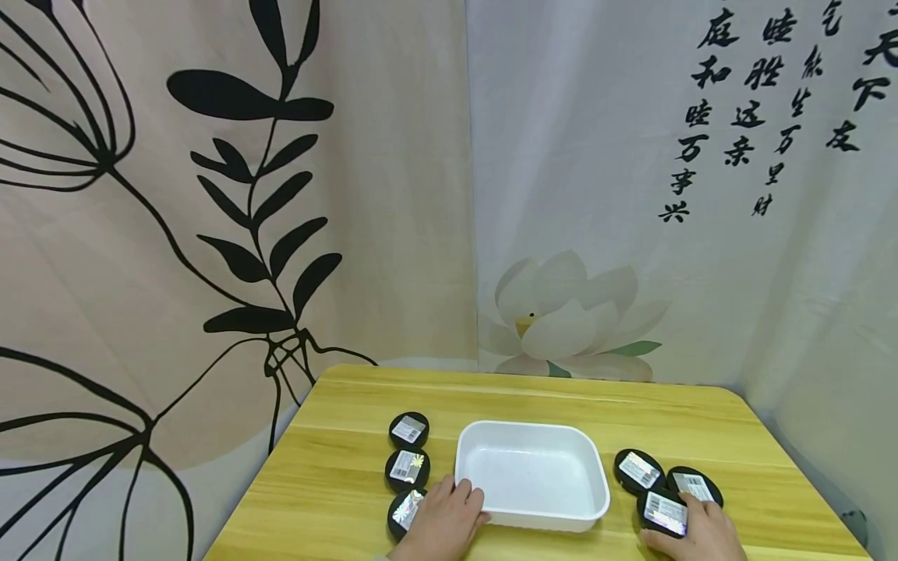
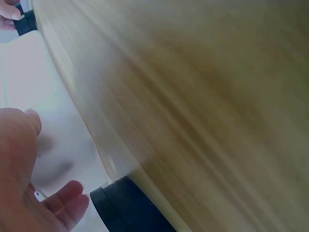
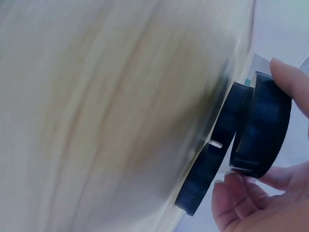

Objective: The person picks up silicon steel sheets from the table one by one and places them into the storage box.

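My right hand (image 1: 705, 534) pinches a flat, round black container (image 1: 662, 513) with a silver-white label. In the right wrist view, thumb and fingertips hold this container (image 3: 263, 125) by its edge, against or just above another black container (image 3: 212, 150). Two similar ones, a left container (image 1: 639, 471) and a right container (image 1: 694, 486), lie just behind. My left hand (image 1: 449, 518) holds the front left corner of a white rectangular tray (image 1: 533, 518), fingers at the rim and thumb at the front wall. Beside that hand lies a black container (image 1: 401, 514), partly hidden by it.
Two more black labelled containers, the middle one (image 1: 407, 469) and the far one (image 1: 409, 430), continue the column left of the tray. Everything stands on a yellow wood-grain table (image 1: 316, 467). Behind it hangs a printed curtain (image 1: 393, 195).
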`<state>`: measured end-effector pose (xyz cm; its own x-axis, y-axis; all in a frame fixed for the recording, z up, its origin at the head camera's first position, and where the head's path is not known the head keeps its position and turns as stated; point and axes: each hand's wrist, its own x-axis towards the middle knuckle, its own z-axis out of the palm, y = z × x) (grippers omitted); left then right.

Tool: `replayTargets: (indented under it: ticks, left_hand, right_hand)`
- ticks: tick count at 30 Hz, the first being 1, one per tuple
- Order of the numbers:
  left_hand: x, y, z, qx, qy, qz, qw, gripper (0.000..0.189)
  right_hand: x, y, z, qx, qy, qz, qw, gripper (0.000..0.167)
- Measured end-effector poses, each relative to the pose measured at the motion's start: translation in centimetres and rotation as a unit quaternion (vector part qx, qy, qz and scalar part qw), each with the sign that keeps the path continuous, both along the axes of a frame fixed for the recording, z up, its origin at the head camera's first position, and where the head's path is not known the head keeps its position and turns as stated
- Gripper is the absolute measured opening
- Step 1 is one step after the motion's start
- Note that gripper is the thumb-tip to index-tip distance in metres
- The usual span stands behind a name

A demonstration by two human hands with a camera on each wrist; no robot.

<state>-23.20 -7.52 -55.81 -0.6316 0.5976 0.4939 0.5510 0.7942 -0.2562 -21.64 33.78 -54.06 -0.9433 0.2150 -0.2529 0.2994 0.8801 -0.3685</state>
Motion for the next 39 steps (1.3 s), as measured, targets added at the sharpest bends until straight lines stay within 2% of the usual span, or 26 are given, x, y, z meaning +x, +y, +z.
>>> replayTargets:
  ticks: [5, 12, 22, 33, 39]
  left_hand:
    - [-0.1, 0.0, -0.2, -0.006, -0.020, 0.005, 0.9998, 0.032]
    - [-0.1, 0.0, -0.2, -0.012, -0.045, 0.008, 0.9989, 0.032]
    - [-0.2, -0.1, -0.5, -0.017, -0.025, 0.003, 0.9996, 0.032]
    - [-0.2, -0.1, -0.5, -0.020, -0.029, 0.006, 0.9994, 0.032]
    - [-0.2, 0.0, -0.5, -0.018, -0.032, 0.008, 0.9993, 0.032]
  right_hand:
    - [0.2, -0.4, 0.6, 0.009, 0.028, 0.011, 0.9995, 0.121]
    - [0.3, -1.1, 1.0, 0.007, 0.038, 0.007, 0.9992, 0.121]
    - [0.3, -1.6, 1.6, 0.007, 0.079, 0.015, 0.9967, 0.120]
    - [0.5, -2.6, 1.8, 0.004, 0.111, 0.022, 0.9936, 0.113]
    - [0.2, -3.1, 1.9, -0.004, 0.102, 0.022, 0.9945, 0.115]
